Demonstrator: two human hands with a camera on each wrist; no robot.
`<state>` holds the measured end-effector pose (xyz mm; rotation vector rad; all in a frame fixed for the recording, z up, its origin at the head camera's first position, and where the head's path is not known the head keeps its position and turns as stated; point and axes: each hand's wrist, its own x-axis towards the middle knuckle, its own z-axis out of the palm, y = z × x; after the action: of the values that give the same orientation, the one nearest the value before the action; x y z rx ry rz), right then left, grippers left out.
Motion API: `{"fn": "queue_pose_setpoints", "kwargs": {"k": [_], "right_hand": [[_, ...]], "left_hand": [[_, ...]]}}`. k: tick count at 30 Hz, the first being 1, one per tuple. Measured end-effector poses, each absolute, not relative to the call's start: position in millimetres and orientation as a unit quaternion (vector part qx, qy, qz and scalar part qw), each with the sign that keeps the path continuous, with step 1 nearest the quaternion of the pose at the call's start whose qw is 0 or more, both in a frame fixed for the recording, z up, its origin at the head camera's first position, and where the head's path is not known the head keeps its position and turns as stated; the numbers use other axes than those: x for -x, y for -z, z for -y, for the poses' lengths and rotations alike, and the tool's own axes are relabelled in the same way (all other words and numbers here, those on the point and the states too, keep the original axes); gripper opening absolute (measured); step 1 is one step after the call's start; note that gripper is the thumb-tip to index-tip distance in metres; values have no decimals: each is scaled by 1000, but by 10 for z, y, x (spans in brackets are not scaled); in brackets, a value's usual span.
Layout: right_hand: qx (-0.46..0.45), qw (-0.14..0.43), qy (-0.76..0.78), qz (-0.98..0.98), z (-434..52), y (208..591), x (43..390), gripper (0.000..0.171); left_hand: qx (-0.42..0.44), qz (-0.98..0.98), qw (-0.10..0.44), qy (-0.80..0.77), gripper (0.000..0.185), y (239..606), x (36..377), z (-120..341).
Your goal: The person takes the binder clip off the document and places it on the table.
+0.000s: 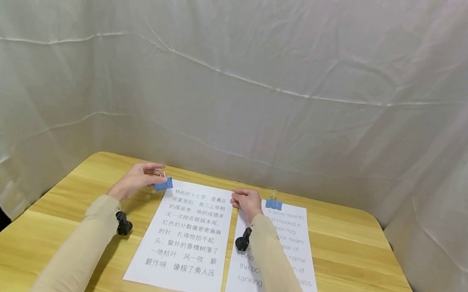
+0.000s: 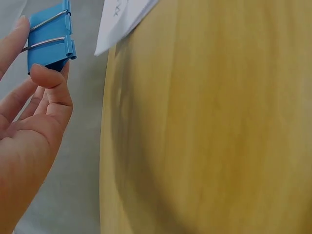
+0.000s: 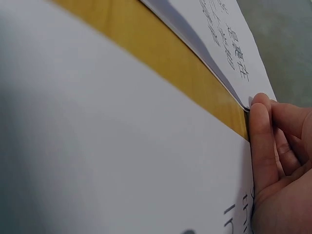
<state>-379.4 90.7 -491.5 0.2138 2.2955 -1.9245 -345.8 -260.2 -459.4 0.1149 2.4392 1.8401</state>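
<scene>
My left hand holds a blue binder clip between thumb and fingers, beside the top left corner of a stack of paper printed with Chinese text. In the left wrist view the clip shows its silver wire handles, and its mouth is apart from the paper. With thumb and fingers my right hand pinches the top right corner of that same stack; in the right wrist view this corner is lifted a little off the table.
To the right lies a second stack of paper with English text, partly under my right forearm. Another blue binder clip grips its top edge. The wooden table ends at a grey curtain behind.
</scene>
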Motion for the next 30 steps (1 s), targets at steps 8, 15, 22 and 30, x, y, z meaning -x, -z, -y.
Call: {"fn": "queue_pose_setpoints", "kwargs": {"k": [8,15,22,30], "right_hand": [[-74,69,636,-765,-910,4906,3802,25],[-74,76,640,-761,-905,4909,3820,25],[-75,77,649,-753,-930,4935,3837,26],[-76,79,657,-746,-953,4961,3856,25]], "left_hand": [[-24,-804,62,-590,68,4624,3361,2765],[-8,-807,67,-586,69,4653,3275,2890],[-7,-806,78,-587,71,4686,3277,2951],[-14,-804,102,-585,68,4671,3251,3003]]}}
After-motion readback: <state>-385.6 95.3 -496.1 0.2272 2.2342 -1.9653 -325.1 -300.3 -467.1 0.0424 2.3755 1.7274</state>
